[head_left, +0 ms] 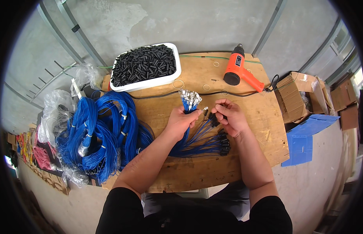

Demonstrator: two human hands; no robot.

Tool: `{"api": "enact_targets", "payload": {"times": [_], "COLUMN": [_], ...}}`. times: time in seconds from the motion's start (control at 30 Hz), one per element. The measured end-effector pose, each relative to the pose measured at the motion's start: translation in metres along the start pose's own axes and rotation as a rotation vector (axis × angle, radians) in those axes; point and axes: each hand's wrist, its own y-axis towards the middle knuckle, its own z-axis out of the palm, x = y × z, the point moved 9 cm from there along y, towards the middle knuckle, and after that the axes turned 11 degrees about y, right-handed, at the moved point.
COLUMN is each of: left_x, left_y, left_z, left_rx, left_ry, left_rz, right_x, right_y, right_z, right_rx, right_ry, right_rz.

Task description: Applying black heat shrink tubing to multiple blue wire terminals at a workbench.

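My left hand (183,121) is closed around a bundle of blue wires (186,105). Bare metal terminals (191,97) fan out above its thumb. To the right, my right hand (231,117) is held with thumb and fingertips drawn together; what they pinch, if anything, is too small to make out. Between the hands a single wire end with a metal tip (206,109) stands apart from the bundle. Below and beside my right hand, several blue wires end in black sleeves (224,145), spread over the wooden table (251,144).
A white tub (179,66) full of short black sleeves stands at the back. An orange heat gun (238,68) lies at the back right, its black cable crossing the table. Coiled blue wire bundles (99,132) cover the left side. Cardboard boxes (294,95) stand beyond the right edge.
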Motion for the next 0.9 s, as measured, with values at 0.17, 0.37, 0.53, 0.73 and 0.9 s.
{"api": "enact_targets", "payload": {"times": [0.17, 0.37, 0.53, 0.73, 0.9], "left_x": [0.002, -0.001, -0.001, 0.000, -0.001], "left_y": [0.001, 0.000, 0.000, 0.000, -0.001], "left_z": [0.000, 0.000, 0.001, 0.000, 0.001], "left_rx": [0.000, -0.015, -0.019, -0.024, -0.012], "left_ry": [0.005, 0.010, 0.007, 0.007, 0.025], "left_rz": [-0.008, 0.023, 0.015, 0.021, 0.026], "right_x": [0.000, -0.001, 0.003, 0.002, 0.004], "right_y": [-0.004, -0.004, -0.004, -0.004, -0.005], "right_z": [0.003, 0.013, 0.007, 0.010, 0.012], "right_rx": [0.002, 0.062, 0.009, 0.007, 0.012], "right_ry": [-0.154, -0.098, -0.150, -0.169, -0.169], "right_rz": [0.008, -0.024, -0.084, -0.086, -0.135]}}
